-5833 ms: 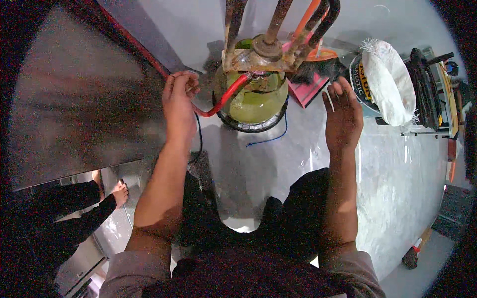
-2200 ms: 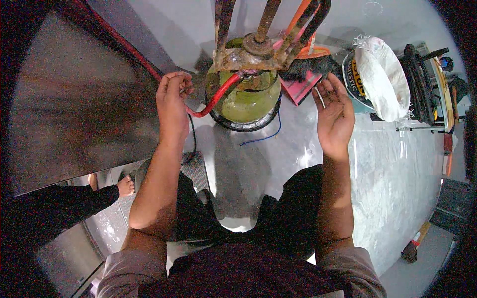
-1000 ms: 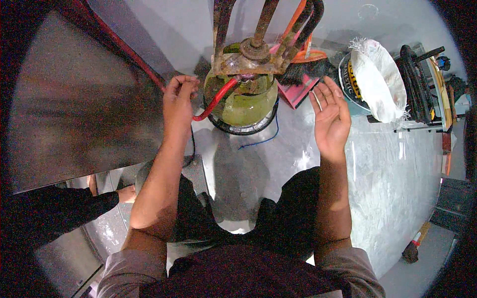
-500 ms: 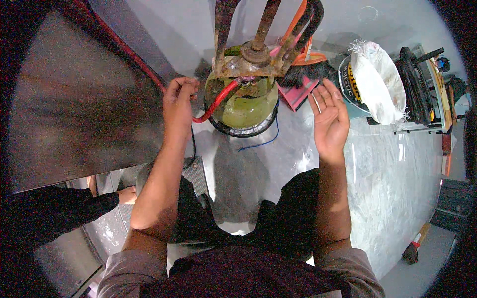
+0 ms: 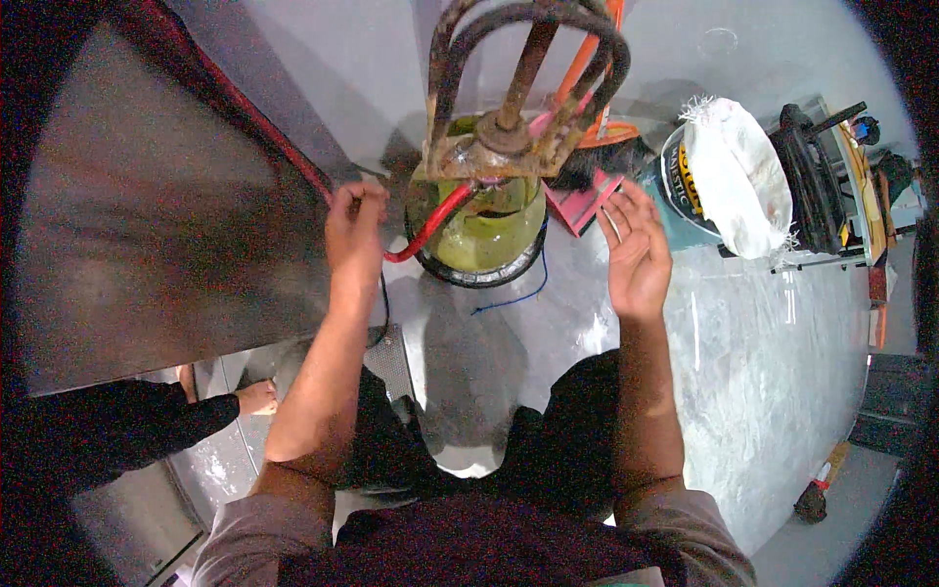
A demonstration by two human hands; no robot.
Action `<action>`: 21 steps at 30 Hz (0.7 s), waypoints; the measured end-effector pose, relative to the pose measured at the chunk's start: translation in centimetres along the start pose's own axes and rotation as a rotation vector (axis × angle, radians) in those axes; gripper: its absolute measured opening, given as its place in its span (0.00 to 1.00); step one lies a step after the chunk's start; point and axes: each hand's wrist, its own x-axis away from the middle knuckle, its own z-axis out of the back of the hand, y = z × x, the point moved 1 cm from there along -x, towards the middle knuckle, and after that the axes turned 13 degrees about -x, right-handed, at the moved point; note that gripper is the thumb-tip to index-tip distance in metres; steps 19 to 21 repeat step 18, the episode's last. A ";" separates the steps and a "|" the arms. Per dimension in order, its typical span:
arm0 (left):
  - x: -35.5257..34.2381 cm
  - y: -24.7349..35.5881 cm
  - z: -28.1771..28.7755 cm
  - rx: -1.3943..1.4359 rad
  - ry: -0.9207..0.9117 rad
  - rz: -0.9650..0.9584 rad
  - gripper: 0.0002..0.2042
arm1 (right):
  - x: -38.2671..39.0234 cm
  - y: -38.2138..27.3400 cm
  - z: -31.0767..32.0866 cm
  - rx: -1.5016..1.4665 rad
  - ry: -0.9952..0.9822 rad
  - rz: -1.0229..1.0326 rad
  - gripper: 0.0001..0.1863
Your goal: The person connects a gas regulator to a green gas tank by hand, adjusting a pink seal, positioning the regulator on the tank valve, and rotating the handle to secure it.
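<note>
Ahead of me stands a yellow-green gas cylinder [image 5: 494,235] with a black ring base. Fixed on top is a rusty metal burner frame [image 5: 489,157] with curved bars. A red hose [image 5: 430,225] curves from its fitting to the left, passing behind my left hand [image 5: 355,230]. That hand is raised with its fingers bent together; what they hold, if anything, is hidden. My right hand [image 5: 638,256], palm up with fingers loosely apart, is empty. It hovers right of the cylinder, nearest a pink dustpan [image 5: 577,205]. Neither hand touches the cylinder.
A dark metal panel [image 5: 176,225] fills the left. Beneath it, another person's bare foot [image 5: 256,397] shows below dark trousers. At right stands a bucket [image 5: 677,181] with a white woven sack [image 5: 738,181] over it. A blue cord [image 5: 514,303] trails on the grey floor [image 5: 763,391].
The whole view has shifted, so the cylinder and bucket sit slightly lower. Both hands appear lower, the right one also a little further left. The finger poses are much the same.
</note>
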 end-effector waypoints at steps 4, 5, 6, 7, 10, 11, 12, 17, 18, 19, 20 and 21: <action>3.4 2.6 0.8 -0.255 0.097 -0.085 0.03 | 1.1 0.0 -1.3 0.210 0.077 0.073 0.19; 4.3 3.5 0.8 -0.371 0.110 -0.150 0.03 | 1.4 0.3 -1.5 0.562 0.120 0.031 0.17; 5.0 4.1 0.7 -0.411 0.094 -0.184 0.03 | 2.2 0.9 -1.7 0.647 0.086 0.081 0.15; 5.7 4.6 0.8 -0.445 0.066 -0.197 0.03 | 3.3 1.9 -1.7 0.601 0.073 0.105 0.12; 9.0 5.0 1.5 -0.536 0.048 -0.304 0.03 | 6.8 6.1 0.0 0.570 0.054 -0.015 0.12; 10.6 5.0 1.9 -0.519 0.057 -0.343 0.03 | 8.5 7.9 1.1 0.486 0.068 -0.082 0.14; 11.8 4.9 2.0 -0.546 0.035 -0.315 0.04 | 10.6 9.0 2.5 0.458 0.055 -0.210 0.14; 21.5 9.9 4.8 -0.679 -0.396 -0.131 0.09 | 22.3 6.7 4.7 1.142 -0.313 -0.546 0.17; 23.7 12.2 6.0 -0.681 -0.388 -0.124 0.09 | 24.5 4.4 4.0 1.012 -0.207 -0.648 0.17; 23.7 12.2 6.0 -0.681 -0.388 -0.124 0.09 | 24.5 4.4 4.0 1.012 -0.207 -0.648 0.17; 23.7 12.2 6.0 -0.681 -0.388 -0.124 0.09 | 24.5 4.4 4.0 1.012 -0.207 -0.648 0.17; 23.7 12.2 6.0 -0.681 -0.388 -0.124 0.09 | 24.5 4.4 4.0 1.012 -0.207 -0.648 0.17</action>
